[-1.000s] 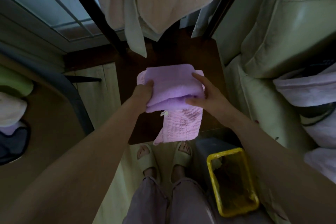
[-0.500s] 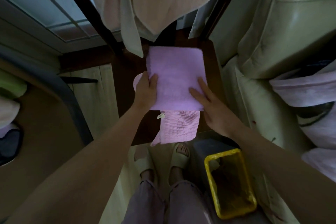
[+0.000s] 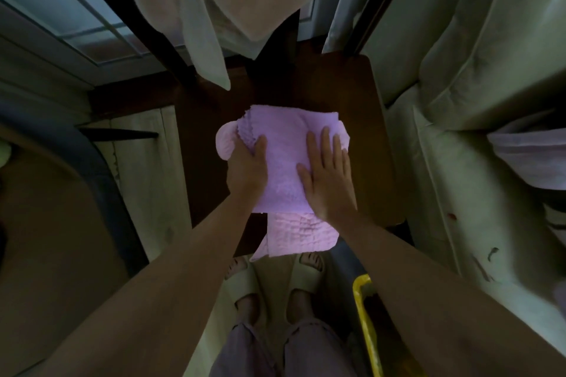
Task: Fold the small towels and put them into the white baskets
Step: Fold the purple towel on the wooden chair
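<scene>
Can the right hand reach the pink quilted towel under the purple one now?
Probably yes. The right hand lies flat on the purple towel, and the pink quilted towel sticks out uncovered just below its wrist, nothing between.

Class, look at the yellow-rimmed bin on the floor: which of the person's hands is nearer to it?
Right. The right hand lies flat on the purple towel, on the yellow-rimmed bin's side. The left hand grips the towel's opposite edge, farther away.
</scene>
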The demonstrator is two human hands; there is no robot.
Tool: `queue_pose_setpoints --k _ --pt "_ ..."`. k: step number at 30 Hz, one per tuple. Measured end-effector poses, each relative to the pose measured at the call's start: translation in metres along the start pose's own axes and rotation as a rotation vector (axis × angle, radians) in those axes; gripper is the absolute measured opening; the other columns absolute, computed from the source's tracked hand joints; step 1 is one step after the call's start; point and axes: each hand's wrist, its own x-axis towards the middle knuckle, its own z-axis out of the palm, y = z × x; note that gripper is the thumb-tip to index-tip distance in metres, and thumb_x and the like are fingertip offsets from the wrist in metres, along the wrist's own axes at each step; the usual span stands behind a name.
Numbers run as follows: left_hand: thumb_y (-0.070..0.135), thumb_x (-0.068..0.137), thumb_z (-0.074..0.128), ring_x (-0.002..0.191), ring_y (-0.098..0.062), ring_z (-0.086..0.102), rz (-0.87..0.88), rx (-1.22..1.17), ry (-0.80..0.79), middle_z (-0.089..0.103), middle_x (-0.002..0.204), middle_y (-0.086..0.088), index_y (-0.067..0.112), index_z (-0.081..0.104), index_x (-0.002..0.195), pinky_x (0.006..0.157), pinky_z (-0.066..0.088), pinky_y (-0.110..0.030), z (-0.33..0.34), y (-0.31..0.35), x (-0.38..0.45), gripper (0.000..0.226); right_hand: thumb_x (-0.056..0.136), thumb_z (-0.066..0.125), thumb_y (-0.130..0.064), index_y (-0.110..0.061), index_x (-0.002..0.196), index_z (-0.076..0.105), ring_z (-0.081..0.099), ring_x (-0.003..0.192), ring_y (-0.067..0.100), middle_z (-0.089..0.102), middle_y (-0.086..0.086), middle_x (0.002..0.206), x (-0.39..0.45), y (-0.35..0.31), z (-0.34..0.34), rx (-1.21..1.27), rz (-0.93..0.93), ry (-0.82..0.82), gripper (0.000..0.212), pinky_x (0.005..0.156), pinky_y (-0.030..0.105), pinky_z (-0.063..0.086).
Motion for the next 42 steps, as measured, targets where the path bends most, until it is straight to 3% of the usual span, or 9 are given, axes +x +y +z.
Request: queue_pose_setpoints --k 6,9,14,20,26,30,34,38,42 --pt "0.032 0.103 0.039 0.103 -0.029 0.061 0.042 -0.059 -0.008 0.063 0.113 -0.014 0.004 0.048 0.129 0.089 0.051 -0.042 -0.012 -0.016 -0.012 0.039 0.097 0.023 -0.051 -0.018 0.152 0.012 0.009 0.149 0.028 0.007 0.009 0.161 -0.002 0.008 -0.022 0.275 -0.146 0.053 0.064 0.119 0.044 0.022" --pt "0.032 0.104 0.037 0.086 -0.018 0.059 -0.135 -0.217 0.084 0.061 0.088 -0.001 0.010 0.055 0.112 0.072 0.049 -0.031 -0.033 -0.022 -0.012 0.030 0.098 0.048 -0.037 -0.018 0.146 0.034 0.046 0.129 0.019 0.041 0.004 0.147 -0.015 0.001 -0.027 0.581 0.142 0.169 0.053 0.099 0.019 0.039" --pt "0.027 0.102 0.041 0.088 -0.021 0.058 0.063 -0.151 0.081 0.060 0.095 -0.008 0.000 0.056 0.110 0.081 0.048 -0.035 -0.062 -0.020 -0.010 0.032 0.099 0.050 -0.025 -0.014 0.136 0.042 0.055 0.085 0.010 0.060 0.006 0.119 -0.008 -0.021 -0.026 0.840 0.618 -0.009 0.040 0.068 0.013 0.042" --pt "0.037 0.101 0.043 0.103 -0.030 0.062 0.042 -0.152 -0.013 0.065 0.110 -0.012 0.004 0.057 0.121 0.092 0.050 -0.041 -0.075 -0.025 -0.006 0.041 0.095 0.042 -0.057 -0.016 0.127 0.055 0.056 0.115 0.030 0.059 0.010 0.125 0.020 -0.051 -0.036 1.332 0.982 -0.472 0.054 0.103 0.044 0.046" --pt "0.038 0.102 0.039 0.107 -0.022 0.061 0.126 -0.127 -0.072 0.062 0.121 -0.007 0.009 0.051 0.131 0.086 0.048 -0.022 -0.077 -0.006 -0.016 0.042 0.094 0.053 -0.044 -0.032 0.083 0.054 0.056 0.079 0.013 0.058 -0.005 0.088 0.001 -0.018 -0.063 1.032 0.826 -0.157 0.017 0.059 0.026 0.043" --pt "0.028 0.103 0.040 0.110 -0.022 0.059 0.183 -0.192 -0.123 0.061 0.122 -0.010 0.008 0.045 0.137 0.092 0.048 -0.030 -0.057 0.027 -0.024 0.040 0.096 0.053 -0.035 -0.016 0.098 0.055 0.051 0.074 0.010 0.053 -0.004 0.084 -0.018 0.037 -0.095 0.999 0.864 0.059 0.020 0.060 0.023 0.040" --pt "0.031 0.102 0.041 0.126 -0.020 0.050 0.211 -0.175 -0.182 0.054 0.135 -0.007 0.012 0.041 0.142 0.109 0.038 -0.038 -0.019 0.058 -0.022 0.044 0.093 0.060 -0.028 -0.002 0.096 0.062 0.061 0.084 0.022 0.063 0.006 0.085 -0.049 0.081 -0.124 1.059 0.900 -0.030 0.027 0.080 0.027 0.048" --pt "0.029 0.102 0.041 0.134 -0.017 0.041 0.220 -0.288 -0.238 0.044 0.146 -0.005 0.013 0.032 0.148 0.114 0.032 -0.038 0.020 0.088 -0.020 0.049 0.087 0.068 -0.028 -0.013 0.081 0.071 0.066 0.072 0.020 0.072 0.004 0.076 -0.086 0.099 -0.146 1.057 0.792 -0.235 0.016 0.068 0.029 0.051" --pt "0.034 0.100 0.045 0.138 -0.029 0.034 0.168 -0.047 -0.169 0.031 0.152 -0.013 0.011 0.021 0.150 0.112 0.032 -0.043 0.047 0.095 -0.009 0.060 0.088 0.067 -0.023 -0.010 0.083 0.074 0.069 0.076 0.019 0.074 0.008 0.080 -0.086 0.104 -0.150 1.099 0.743 -0.138 0.015 0.067 0.028 0.052"
